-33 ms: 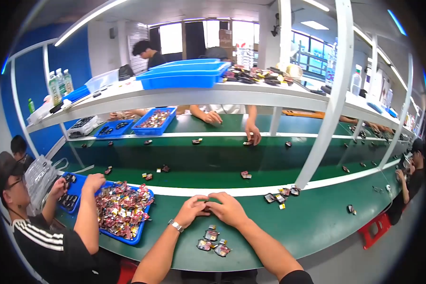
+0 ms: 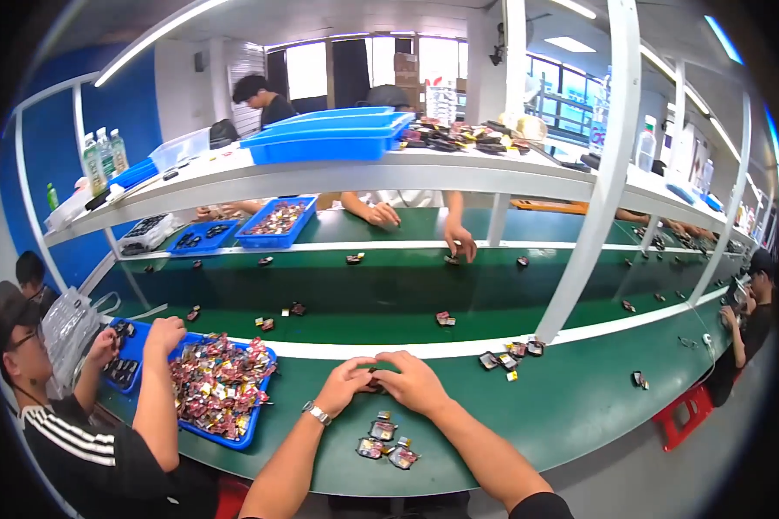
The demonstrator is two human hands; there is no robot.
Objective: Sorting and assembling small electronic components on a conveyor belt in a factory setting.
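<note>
My left hand and my right hand meet above the green work surface, fingertips curled together. Between them is a small dark part, mostly covered by the fingers, so its exact kind cannot be made out. On the surface just nearer to me lie three small electronic assemblies with black rims and reddish boards: one at the top, one at lower left and one at lower right. A wristwatch is on my left wrist.
At left, a blue tray heaped with reddish boards stands by a co-worker. Several assemblies lie beside a white post. Beyond a white rail runs a green belt with scattered parts; another person's hand reaches over it. A shelf spans above.
The whole view has shifted very slightly. My hands keep the same hold on the small dark part, and the three assemblies lie as before.
</note>
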